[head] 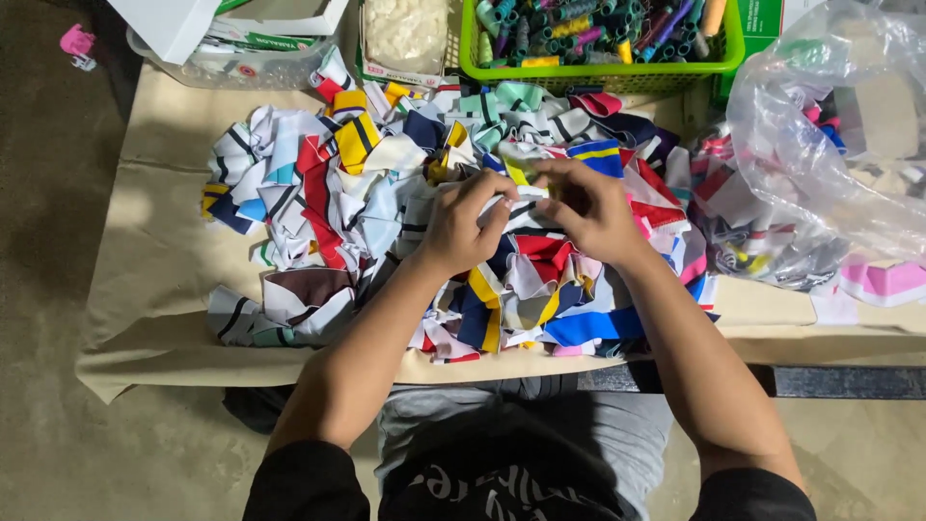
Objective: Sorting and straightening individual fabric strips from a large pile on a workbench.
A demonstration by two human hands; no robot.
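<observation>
A big heap of small fabric scraps in red, white, navy, yellow and blue covers the beige cloth on the table. Over the middle of the heap, my left hand and my right hand meet. Both pinch the same small white and yellow scrap between fingertips. My forearms reach up from the bottom of the view, and my lap in grey cloth shows below the table edge.
A green basket full of thread spools stands at the back. A clear plastic bag with more scraps lies at the right, a pink and white block beside it. A clear tub and white boxes sit back left.
</observation>
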